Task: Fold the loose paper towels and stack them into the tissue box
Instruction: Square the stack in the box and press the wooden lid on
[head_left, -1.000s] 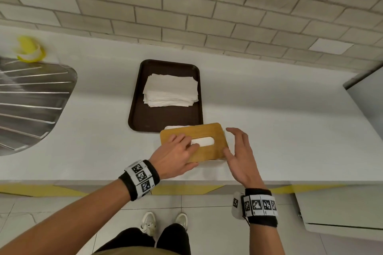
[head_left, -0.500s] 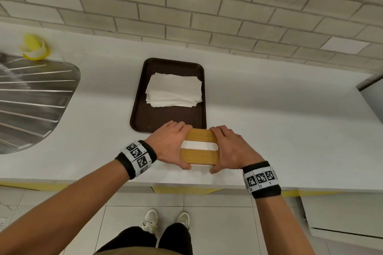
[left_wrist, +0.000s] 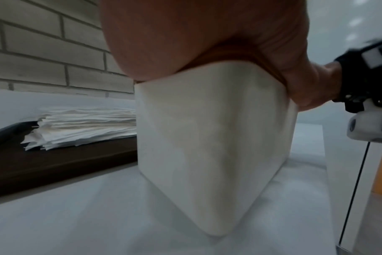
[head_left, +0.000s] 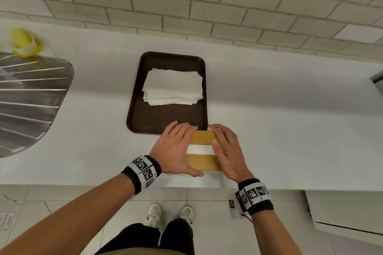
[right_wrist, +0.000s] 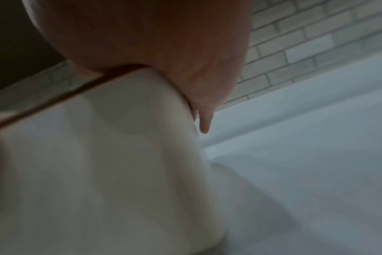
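Looks like commercial kitchen / canteen back area: white countertop against beige brick-tile wall, ribbed stainless-steel sink drainboard at left, dark brown plastic serving tray, grey tiled floor.

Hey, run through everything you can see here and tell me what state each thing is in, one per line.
Tissue box: upright on the counter, wooden lid on, white paper showing in its slot.
Left hand: pressing flat on the lid's left end.
Right hand: pressing flat on the lid's right end.
Paper towels: stacked, slightly uneven, on the tray.
Tray: flat on the counter behind the box.
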